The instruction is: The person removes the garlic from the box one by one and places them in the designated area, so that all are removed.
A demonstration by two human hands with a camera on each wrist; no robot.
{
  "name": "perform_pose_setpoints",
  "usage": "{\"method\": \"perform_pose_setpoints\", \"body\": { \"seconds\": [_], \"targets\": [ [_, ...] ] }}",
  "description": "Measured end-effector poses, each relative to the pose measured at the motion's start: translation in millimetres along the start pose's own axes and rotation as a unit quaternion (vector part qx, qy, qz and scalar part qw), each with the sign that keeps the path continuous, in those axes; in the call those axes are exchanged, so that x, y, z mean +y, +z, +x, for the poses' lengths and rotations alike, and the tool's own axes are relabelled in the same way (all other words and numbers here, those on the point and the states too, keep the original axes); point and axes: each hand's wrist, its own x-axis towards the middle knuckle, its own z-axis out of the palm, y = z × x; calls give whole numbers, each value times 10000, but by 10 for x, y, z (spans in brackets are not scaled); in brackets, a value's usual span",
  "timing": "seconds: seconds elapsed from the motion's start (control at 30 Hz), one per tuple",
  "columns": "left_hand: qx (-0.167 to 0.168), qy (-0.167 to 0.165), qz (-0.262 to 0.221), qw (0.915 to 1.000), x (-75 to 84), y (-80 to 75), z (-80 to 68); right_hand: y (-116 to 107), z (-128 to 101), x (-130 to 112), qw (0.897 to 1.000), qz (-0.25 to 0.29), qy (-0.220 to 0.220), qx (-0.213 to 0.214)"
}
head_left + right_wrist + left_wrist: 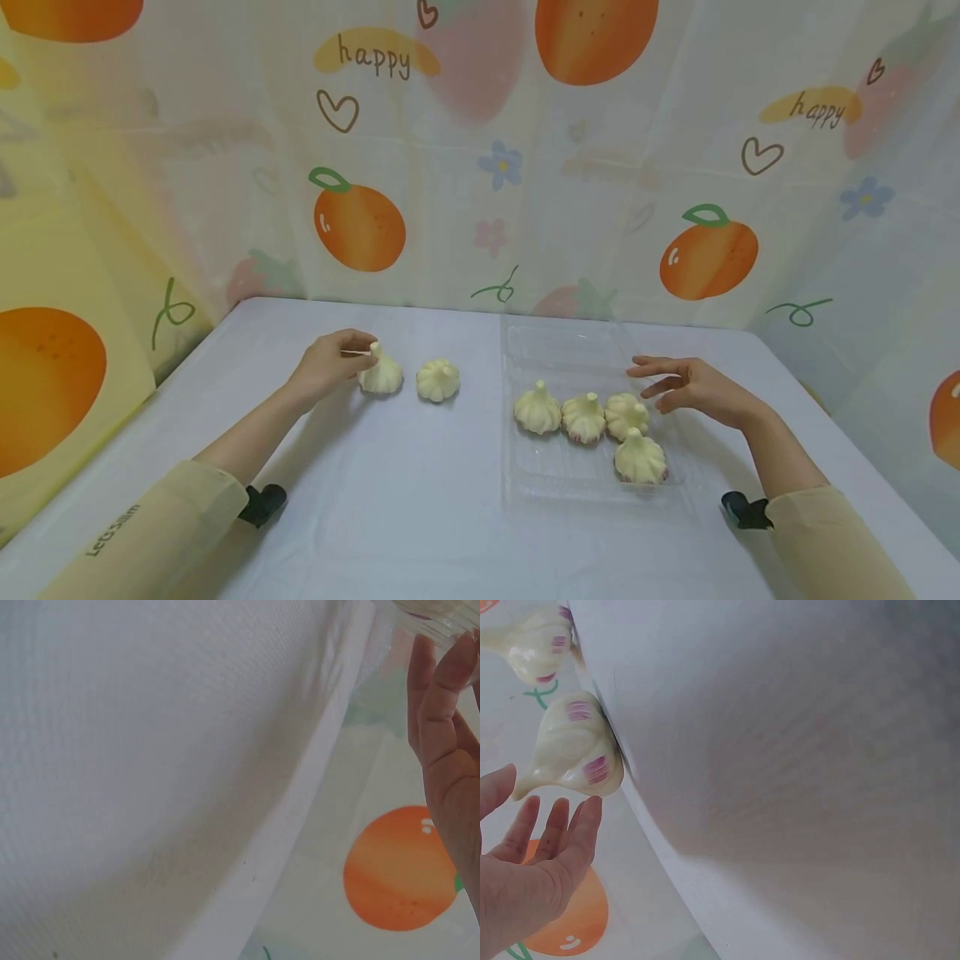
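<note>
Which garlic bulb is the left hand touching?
The leftmost garlic bulb, on the bare table outside the clear tray. The left hand touches its stem; another bulb sits beside it untouched.

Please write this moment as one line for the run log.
left hand: touching garlic bulb on table | right hand: open above clear tray | four bulbs in tray | second loose bulb beside

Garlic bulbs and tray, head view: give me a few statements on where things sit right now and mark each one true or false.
1. Four garlic bulbs lie in the clear tray. True.
2. The left hand is at the stem of a garlic bulb on the table. True.
3. The right hand grips a bulb. False: it hovers open over the tray, holding nothing.
4. Three bulbs lie on the table outside the tray. False: two, the second bulb beside the first.
</note>
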Motion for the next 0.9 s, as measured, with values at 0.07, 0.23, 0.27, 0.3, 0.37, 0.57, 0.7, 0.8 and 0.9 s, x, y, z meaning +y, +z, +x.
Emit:
{"method": "perform_pose_setpoints", "body": {
  "seconds": [0.07,0.23,0.27,0.3,0.37,0.57,0.7,0.8,0.9],
  "targets": [
    [20,-21,-16,10000,7,-3,-7,-1,-1,2,10000,7,-26,-7],
    [218,-46,29,9997,24,-5,-15,-2,-1,5,10000,60,10,6],
    [281,-36,43,9996,29,-4,-17,-1,-2,5,10000,73,21,11],
    [339,-42,36,9994,36,-2,-20,0,-1,4,10000,79,27,11],
    [508,-91,-4,9987,45,2,-24,-2,2,9,10000,57,-1,3],
    [727,-144,-108,9972,80,-4,-27,-10,6,29,10000,39,-31,6],
    [796,-110,-137,9967,99,-21,-23,-14,5,34,10000,62,25,38],
    [883,-136,-207,9958,138,-26,-28,-18,7,39,10000,53,12,28],
    [972,-114,-286,9948,197,-21,-26,-23,8,42,10000,70,13,25]
  ]
}}
